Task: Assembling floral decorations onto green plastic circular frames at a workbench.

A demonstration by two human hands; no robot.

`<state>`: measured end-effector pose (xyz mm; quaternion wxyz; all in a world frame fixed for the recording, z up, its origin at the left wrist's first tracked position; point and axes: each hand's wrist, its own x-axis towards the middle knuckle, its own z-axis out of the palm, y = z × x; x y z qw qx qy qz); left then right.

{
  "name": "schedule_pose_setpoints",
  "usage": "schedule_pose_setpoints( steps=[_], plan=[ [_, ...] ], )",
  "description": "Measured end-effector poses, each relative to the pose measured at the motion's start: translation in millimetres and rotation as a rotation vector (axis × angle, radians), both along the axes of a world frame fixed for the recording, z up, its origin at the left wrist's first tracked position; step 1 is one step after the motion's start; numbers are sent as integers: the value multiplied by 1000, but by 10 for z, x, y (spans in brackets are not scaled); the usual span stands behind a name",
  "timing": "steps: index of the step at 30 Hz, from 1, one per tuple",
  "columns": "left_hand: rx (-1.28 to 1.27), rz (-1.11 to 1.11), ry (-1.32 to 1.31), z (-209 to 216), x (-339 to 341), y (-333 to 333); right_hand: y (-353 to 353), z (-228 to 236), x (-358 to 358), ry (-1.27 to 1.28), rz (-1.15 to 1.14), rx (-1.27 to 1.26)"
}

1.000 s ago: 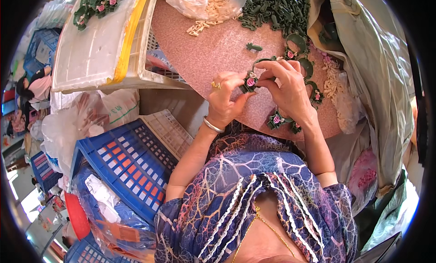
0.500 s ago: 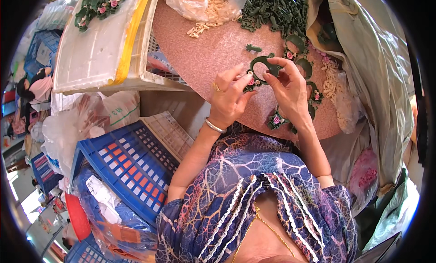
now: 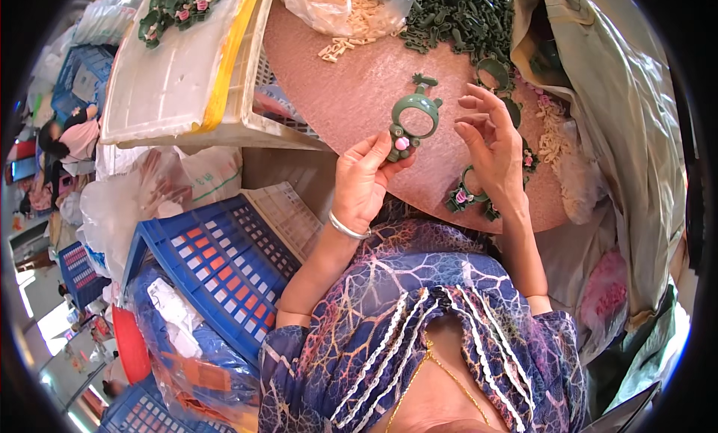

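And here's the left hand (image 3: 361,177), up in front of the body, its thumb (image 3: 378,153) stretched out to the upper right and laid over the curled fingers in a pinch. The left forearm (image 3: 310,272) slants inward from a bent elbow, meeting the hand at the left wrist (image 3: 350,209).

Across to the right hand (image 3: 496,150) — nothing in its grasp, hanging well apart from its partner! The right fingers (image 3: 486,100) are loosely bent toward the left, the right thumb (image 3: 473,140) standing clear below them. Behind it, the right forearm (image 3: 526,257) leans inward too — elbow bent, both arms converging.
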<state>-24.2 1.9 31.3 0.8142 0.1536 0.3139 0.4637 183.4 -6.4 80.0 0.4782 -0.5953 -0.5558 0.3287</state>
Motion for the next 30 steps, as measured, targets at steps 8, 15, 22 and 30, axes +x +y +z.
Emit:
schedule_pose_setpoints(
  steps=[8,15,22,30],
  plan=[
    [-150,19,-33,20,-255,-141,-43,-43,5,-161,60,-2],
    [-227,52,32,26,-316,-332,-98,-116,13,-199,105,10],
    [-304,-29,49,-94,-386,-590,-128,-93,-59,-353,222,149],
    [-358,32,11,-156,-424,-677,-181,-176,-203,-377,371,169]
  ],
)
